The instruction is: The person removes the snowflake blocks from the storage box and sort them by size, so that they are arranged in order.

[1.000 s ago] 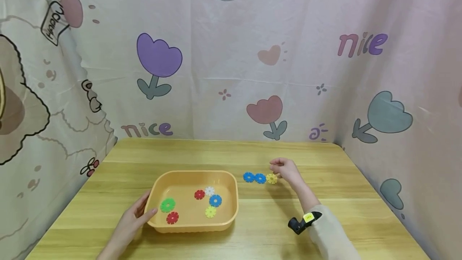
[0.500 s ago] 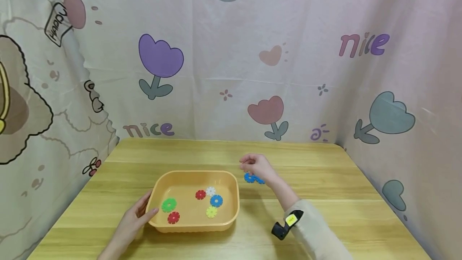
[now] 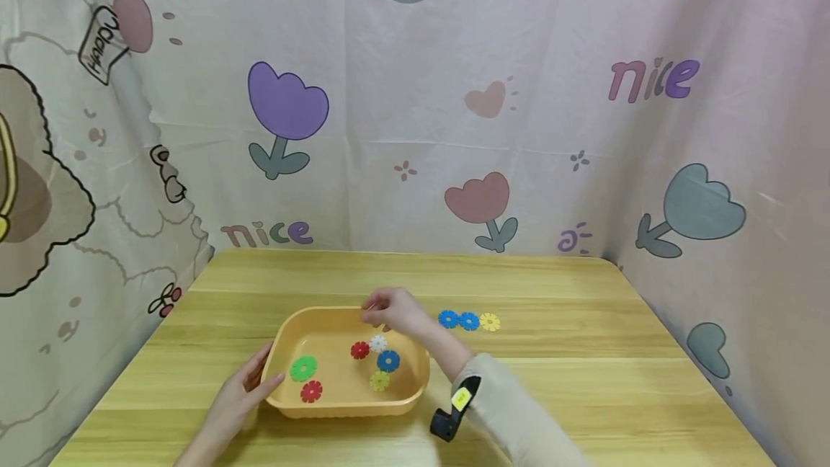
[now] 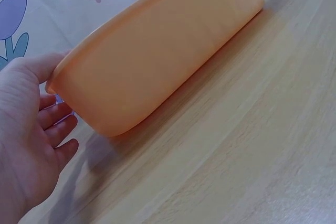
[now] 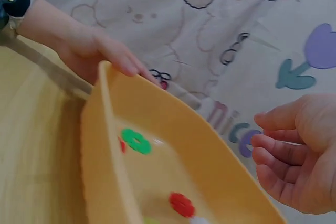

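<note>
My left hand [image 3: 228, 401] grips the left side of an orange-yellow plastic basin [image 3: 338, 389], its thumb over the rim and its fingers outside, below the rim. In the basin lie snowflake discs: a green one [image 3: 303, 368], two red ones, a white one [image 3: 378, 342], a blue one [image 3: 388, 361] and a yellow one [image 3: 379, 380]. Above the basin's far right part hovers my right hand [image 3: 399, 313]; in the right wrist view its fingers [image 5: 278, 156] are loosely curled with nothing visible between them. Right of the basin, two blue discs [image 3: 458, 320] and a yellow disc [image 3: 490, 321] form a row.
All this stands on a wood-grain table [image 3: 570, 352]. A printed curtain [image 3: 389, 128] with flowers and lettering hangs behind the table and along both sides. On my right wrist sits a black camera mount [image 3: 452, 413].
My right hand has moved left from the yellow disc, past the row of discs, to over the basin. The row of discs stays on the table. My left hand keeps its place.
</note>
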`<act>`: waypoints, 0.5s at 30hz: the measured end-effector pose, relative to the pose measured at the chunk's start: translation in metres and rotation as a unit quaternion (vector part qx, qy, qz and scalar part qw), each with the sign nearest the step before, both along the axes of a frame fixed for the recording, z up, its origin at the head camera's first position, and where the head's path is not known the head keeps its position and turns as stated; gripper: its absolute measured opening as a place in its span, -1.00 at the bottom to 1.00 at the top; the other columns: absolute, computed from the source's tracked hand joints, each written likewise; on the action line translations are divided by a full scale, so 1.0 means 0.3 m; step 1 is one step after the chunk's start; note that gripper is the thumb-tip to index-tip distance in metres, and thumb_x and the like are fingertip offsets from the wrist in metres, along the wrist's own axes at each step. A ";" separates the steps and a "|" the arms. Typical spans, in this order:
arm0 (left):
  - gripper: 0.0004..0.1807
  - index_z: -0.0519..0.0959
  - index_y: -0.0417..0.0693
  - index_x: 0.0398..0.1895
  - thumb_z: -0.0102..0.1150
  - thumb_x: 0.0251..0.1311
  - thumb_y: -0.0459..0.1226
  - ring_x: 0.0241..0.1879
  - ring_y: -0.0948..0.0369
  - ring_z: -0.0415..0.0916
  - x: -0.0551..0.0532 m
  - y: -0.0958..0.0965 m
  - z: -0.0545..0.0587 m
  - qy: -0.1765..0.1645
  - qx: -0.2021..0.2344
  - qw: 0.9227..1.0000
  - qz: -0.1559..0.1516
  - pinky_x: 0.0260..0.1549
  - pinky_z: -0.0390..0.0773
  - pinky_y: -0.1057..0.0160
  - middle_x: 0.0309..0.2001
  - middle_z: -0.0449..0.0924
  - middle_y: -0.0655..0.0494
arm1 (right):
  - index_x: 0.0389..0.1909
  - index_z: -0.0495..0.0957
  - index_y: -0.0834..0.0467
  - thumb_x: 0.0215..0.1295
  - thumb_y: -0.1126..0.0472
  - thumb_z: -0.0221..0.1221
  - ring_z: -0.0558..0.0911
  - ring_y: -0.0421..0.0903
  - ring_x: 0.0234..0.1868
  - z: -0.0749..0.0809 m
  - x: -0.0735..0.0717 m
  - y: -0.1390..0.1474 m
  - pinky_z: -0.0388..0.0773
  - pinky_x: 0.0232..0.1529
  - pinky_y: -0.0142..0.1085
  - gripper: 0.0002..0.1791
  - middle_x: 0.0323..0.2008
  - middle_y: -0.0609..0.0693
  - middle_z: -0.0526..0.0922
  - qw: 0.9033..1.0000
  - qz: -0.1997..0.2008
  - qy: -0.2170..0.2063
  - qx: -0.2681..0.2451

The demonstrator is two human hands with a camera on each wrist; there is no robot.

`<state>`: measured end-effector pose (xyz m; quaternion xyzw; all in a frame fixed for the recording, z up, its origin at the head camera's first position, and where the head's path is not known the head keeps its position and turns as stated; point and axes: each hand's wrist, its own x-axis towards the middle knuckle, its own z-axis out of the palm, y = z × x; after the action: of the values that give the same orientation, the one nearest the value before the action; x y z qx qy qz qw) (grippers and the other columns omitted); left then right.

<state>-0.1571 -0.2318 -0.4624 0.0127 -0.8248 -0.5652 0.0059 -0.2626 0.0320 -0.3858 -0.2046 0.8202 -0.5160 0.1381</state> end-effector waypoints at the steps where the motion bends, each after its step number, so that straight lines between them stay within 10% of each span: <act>1: -0.23 -0.02 -0.30 0.41 0.09 0.28 -0.17 0.26 -0.08 0.05 0.000 0.000 -0.001 0.002 -0.001 1.000 0.000 -0.13 0.32 0.63 0.37 -0.03 -0.32 | -0.18 0.58 0.32 0.15 0.29 0.26 0.58 -0.01 -0.40 -0.005 0.004 -0.019 0.60 -0.37 -0.14 -0.76 -0.50 -0.05 0.58 1.000 0.001 -0.004 -0.003; 8: -0.26 0.03 -0.29 0.40 0.10 0.27 -0.21 -0.01 0.66 0.15 -0.002 -0.001 -0.009 0.017 0.013 1.000 -0.002 -0.12 0.36 0.59 0.36 0.03 -0.29 | -0.20 0.58 0.30 0.10 0.25 0.31 0.56 -0.09 -0.45 -0.056 0.041 -0.146 0.54 -0.47 -0.30 -0.73 -0.52 -0.10 0.54 1.000 0.007 0.013 0.021; 15: -0.27 0.03 -0.31 0.40 0.09 0.28 -0.22 -0.05 0.72 0.15 0.002 0.004 -0.010 0.015 0.033 0.999 -0.004 -0.12 0.38 0.58 0.35 0.03 -0.30 | -0.30 0.60 0.21 -0.01 0.24 0.38 0.41 -0.27 -0.59 -0.095 0.074 -0.244 0.37 -0.62 -0.46 -0.76 -0.57 -0.15 0.50 0.996 -0.035 0.038 0.073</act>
<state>-0.1566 -0.2306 -0.4655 0.0015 -0.8056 -0.5922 0.0156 -0.2405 -0.0413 -0.4142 -0.1850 0.8668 -0.4514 0.1031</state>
